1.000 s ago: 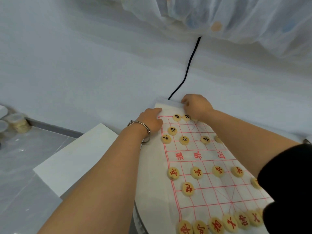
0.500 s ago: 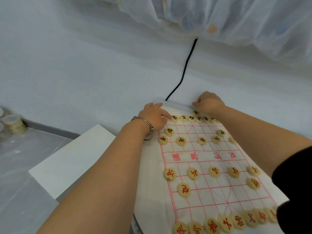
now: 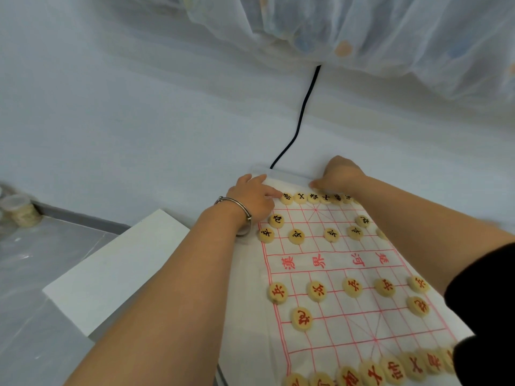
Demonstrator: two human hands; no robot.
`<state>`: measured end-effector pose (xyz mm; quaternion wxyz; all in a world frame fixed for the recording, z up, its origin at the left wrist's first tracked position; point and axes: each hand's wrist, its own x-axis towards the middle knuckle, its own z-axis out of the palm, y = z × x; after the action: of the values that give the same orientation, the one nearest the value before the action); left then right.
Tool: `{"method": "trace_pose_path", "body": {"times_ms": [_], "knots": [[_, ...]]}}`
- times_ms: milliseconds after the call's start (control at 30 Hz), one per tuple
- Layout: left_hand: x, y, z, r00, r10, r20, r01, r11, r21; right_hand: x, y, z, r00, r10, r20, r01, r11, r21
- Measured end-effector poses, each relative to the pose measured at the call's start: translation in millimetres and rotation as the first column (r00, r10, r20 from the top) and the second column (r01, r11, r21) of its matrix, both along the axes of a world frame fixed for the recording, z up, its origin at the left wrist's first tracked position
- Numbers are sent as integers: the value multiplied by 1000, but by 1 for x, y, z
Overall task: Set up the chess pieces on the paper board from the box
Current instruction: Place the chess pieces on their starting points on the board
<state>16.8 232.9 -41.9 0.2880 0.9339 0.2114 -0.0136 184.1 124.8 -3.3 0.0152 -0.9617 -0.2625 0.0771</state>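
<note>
A paper board (image 3: 328, 274) with a red grid lies before me, covered with round wooden chess pieces. Black-lettered pieces fill the far rows, among them a back row (image 3: 313, 197) along the far edge. Red-lettered pieces (image 3: 352, 286) fill the near rows. My left hand (image 3: 252, 195), with a metal bangle on the wrist, rests at the far left corner with a fingertip touching the leftmost back-row piece (image 3: 286, 198). My right hand (image 3: 340, 175) is curled at the far edge, fingertips pressing down just behind the back row. No box is visible.
A black cable (image 3: 301, 118) runs from the board's far edge up under a white netted cloth (image 3: 362, 32). A white flat slab (image 3: 117, 266) lies left of the board. A small lidded jar (image 3: 23, 210) stands at the far left on a grey surface.
My right hand moved right along the far row and back toward the middle. My left hand shifted to the far left corner piece. More of the back row came into view.
</note>
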Motion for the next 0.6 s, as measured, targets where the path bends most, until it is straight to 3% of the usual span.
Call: {"method": "trace_pose_path", "body": {"times_ms": [167,300,433,600], "knots": [[-2,1,0,1000,10,-13,-10,1000,0,-10,2,-7,1000,27,-16,-22,973,228],[-10,13,-4,992,127,12,-127,992,-3,-37,6,-1,972,225,69,-233,874,427],[-20,13,-3,981,184,-67,-190,977,-97,-62,11,5,885,458,85,-464,849,255],[-20,15,-7,973,194,-121,-214,961,-176,-72,17,-1,835,545,77,-550,827,118]]}}
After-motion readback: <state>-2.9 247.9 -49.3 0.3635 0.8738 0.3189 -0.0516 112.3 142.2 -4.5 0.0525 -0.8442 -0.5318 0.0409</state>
